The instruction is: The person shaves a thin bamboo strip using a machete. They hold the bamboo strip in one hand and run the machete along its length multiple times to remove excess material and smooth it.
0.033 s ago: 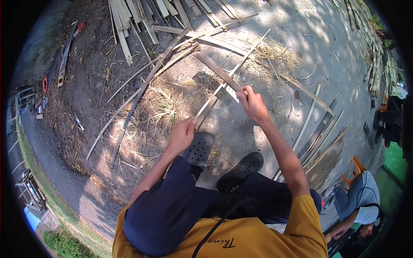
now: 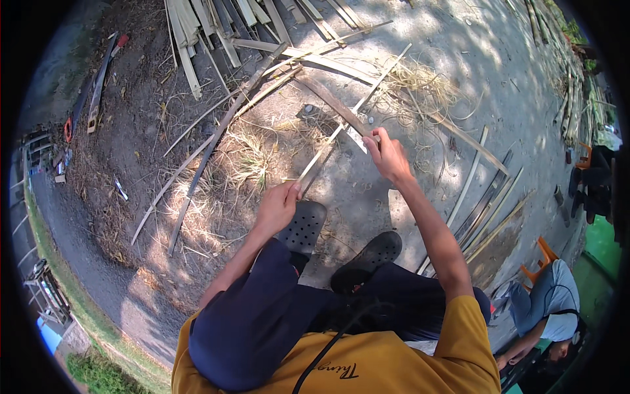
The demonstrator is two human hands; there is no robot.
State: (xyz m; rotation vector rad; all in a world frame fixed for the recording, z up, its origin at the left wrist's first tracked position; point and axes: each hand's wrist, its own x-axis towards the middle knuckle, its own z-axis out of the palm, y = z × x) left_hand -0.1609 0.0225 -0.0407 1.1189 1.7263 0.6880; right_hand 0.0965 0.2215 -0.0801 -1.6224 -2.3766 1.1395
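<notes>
My left hand [image 2: 278, 209] is closed in a pinch on the near end of a long, pale bamboo strip [image 2: 319, 157], which slants up and away to the right. In my right hand [image 2: 390, 157] I grip what looks like a machete, a long flat brown blade [image 2: 331, 100] pointing far left. The blade crosses the strip a little beyond my hands; whether the two touch I cannot tell. Fingers hide the machete's handle. Below my left hand is my dark clog [image 2: 304, 226], with the other clog [image 2: 371, 261] to its right.
Pale split slats [image 2: 190, 62] are piled at the far left. Curly shavings [image 2: 423, 85] lie beyond my right hand, with more strips [image 2: 482, 203] at the right. A handsaw [image 2: 98, 92] rests at the left. A person [image 2: 550, 295] sits by an orange chair [image 2: 542, 259] at the lower right.
The machete's blade has shifted slightly away from me, and my right hand a touch to the right. My left hand and the strip are nearly unmoved.
</notes>
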